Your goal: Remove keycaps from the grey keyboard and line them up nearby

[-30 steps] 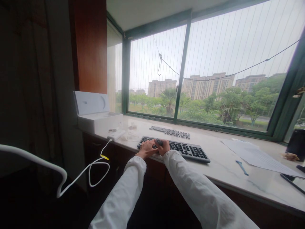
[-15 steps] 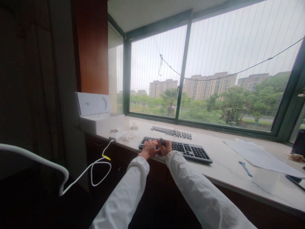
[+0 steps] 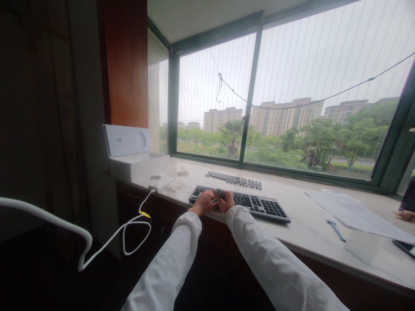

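A dark grey keyboard (image 3: 262, 204) lies along the front edge of the counter, its right half uncovered by my hands. My right hand (image 3: 227, 200) is closed around a short dark handle, which looks like that of a screwdriver (image 3: 220, 192); its end sticks up out of the fist and its tip is hidden. Pressed against the right hand, my left hand (image 3: 205, 202) rests on the left part of the keyboard with bent fingers. What its fingertips hold, if anything, is hidden. Behind the keyboard, dark keycaps (image 3: 235, 179) are laid out in rows.
To the left stand an open white box (image 3: 139, 166) and a white power strip (image 3: 158, 185) whose cable (image 3: 113, 235) hangs off the counter. Crumpled clear plastic (image 3: 180, 185) lies near it. On the right are a blue tool (image 3: 337, 231) and paper sheets (image 3: 353, 214).
The view has shifted very slightly. Both hands stay at the same spot on the keyboard, and the dark handle is tilted a little differently in my right hand.
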Demonstrator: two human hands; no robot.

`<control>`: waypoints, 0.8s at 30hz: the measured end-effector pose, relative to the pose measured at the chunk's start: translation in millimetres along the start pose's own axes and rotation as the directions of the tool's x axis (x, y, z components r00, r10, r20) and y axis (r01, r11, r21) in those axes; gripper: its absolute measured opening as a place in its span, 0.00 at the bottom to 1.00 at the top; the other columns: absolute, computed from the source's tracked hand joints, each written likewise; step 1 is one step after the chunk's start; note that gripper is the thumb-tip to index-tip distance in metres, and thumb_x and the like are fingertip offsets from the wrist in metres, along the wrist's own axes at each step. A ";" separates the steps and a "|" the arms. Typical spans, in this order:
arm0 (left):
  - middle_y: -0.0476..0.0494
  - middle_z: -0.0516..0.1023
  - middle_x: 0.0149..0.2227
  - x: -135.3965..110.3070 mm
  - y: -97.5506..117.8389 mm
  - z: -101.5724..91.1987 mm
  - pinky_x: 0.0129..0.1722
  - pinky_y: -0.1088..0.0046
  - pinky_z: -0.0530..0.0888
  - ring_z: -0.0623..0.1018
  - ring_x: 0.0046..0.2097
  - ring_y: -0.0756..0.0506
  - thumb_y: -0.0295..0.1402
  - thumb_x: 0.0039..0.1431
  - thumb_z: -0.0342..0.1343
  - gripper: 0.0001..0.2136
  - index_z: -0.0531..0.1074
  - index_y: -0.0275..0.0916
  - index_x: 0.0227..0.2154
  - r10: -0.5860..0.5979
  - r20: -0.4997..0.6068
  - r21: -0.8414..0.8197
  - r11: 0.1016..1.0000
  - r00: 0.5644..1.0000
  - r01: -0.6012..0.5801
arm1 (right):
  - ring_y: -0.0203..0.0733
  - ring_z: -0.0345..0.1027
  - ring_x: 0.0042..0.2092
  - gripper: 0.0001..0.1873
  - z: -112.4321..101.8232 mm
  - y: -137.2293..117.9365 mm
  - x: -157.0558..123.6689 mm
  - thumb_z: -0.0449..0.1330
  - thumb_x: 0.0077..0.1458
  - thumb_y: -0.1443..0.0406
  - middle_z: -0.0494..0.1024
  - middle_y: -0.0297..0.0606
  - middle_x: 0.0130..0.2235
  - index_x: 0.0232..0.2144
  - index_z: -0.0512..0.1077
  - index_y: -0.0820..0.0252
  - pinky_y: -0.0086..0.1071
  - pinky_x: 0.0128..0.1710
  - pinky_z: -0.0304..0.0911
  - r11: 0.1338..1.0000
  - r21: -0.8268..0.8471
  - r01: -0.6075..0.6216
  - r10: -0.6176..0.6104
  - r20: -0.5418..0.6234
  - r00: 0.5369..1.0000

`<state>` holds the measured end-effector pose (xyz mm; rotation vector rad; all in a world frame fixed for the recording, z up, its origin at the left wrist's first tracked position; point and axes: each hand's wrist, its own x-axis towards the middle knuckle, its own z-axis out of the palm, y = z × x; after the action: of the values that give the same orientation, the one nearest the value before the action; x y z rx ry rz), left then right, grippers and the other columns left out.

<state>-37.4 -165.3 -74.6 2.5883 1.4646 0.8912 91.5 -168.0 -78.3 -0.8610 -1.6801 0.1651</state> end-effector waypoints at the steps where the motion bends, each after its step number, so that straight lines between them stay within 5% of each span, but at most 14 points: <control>1: 0.41 0.77 0.45 0.2 -0.2 -0.1 0.49 0.66 0.71 0.75 0.48 0.41 0.44 0.57 0.51 0.16 0.76 0.40 0.39 -0.010 0.000 0.001 1.000 1.000 0.010 | 0.35 0.57 0.23 0.23 -0.3 -0.5 -0.4 0.58 0.52 0.51 0.67 0.33 0.17 0.16 0.71 0.63 0.29 0.26 0.53 1.000 0.011 0.000 -0.001 0.020 1.000; 10: 0.40 0.76 0.46 2.2 -4.5 2.0 0.51 0.67 0.69 0.74 0.50 0.40 0.37 0.55 0.55 0.16 0.74 0.39 0.46 -0.028 0.034 0.009 1.000 0.999 0.028 | 0.35 0.60 0.22 0.18 -0.9 3.1 -1.2 0.56 0.54 0.59 0.70 0.34 0.18 0.18 0.73 0.62 0.29 0.25 0.54 0.993 -0.043 0.108 -0.105 0.054 0.993; 19: 0.42 0.77 0.46 0.8 -3.1 1.1 0.51 0.66 0.70 0.74 0.49 0.40 0.40 0.56 0.55 0.15 0.76 0.40 0.44 -0.038 0.035 0.028 0.999 0.999 0.037 | 0.35 0.60 0.23 0.20 0.4 0.0 -2.0 0.57 0.52 0.54 0.68 0.33 0.18 0.17 0.72 0.62 0.28 0.25 0.55 0.998 -0.027 0.057 -0.057 0.012 0.998; 24: 0.49 0.78 0.44 -2.8 -3.8 -0.9 0.50 0.69 0.69 0.74 0.48 0.44 0.45 0.58 0.53 0.13 0.78 0.47 0.40 0.094 0.006 -0.059 0.994 0.996 -0.094 | 0.32 0.50 0.20 0.27 2.5 8.1 8.5 0.56 0.52 0.48 0.56 0.30 0.14 0.12 0.58 0.58 0.29 0.19 0.47 0.982 0.024 -0.187 0.188 -0.222 0.957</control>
<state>-41.9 -165.7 -76.3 2.6341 1.3033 0.9164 92.5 -156.2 -76.7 -0.9995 -1.3885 0.1925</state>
